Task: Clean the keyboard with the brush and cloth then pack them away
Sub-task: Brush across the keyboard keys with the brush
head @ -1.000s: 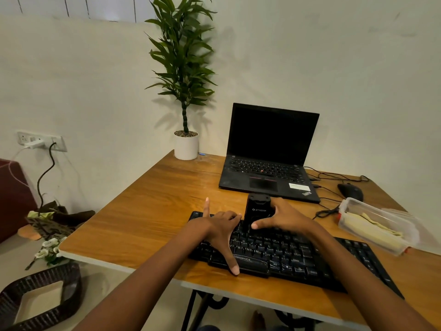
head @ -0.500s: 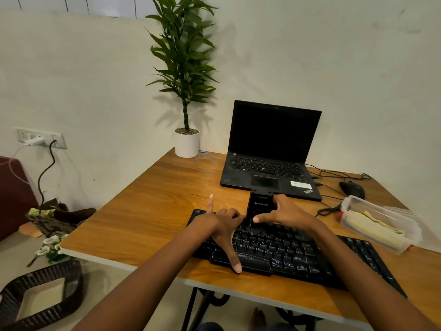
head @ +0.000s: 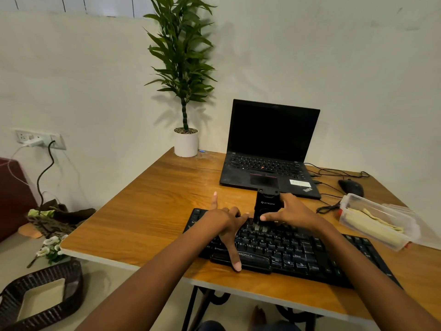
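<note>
Over the last 1 second little has moved. The right hand still has its grip closed round the black brush, working the same patch of upper key rows near the middle of the keyboard. Pale bristles now show under the thumb. The left hand keeps an open grip, fingers spread flat on the keys and thumb at the near edge, pinning the board to the counter.

That suggests brushing is at an early stage, with most rows not yet reached. The cloth lies in the clear box at the right, untouched.

The brush stands roughly upright, long axis vertical, bristles pointing down into the keys. The keyboard's long axis runs left to right along the counter's near edge.
</note>
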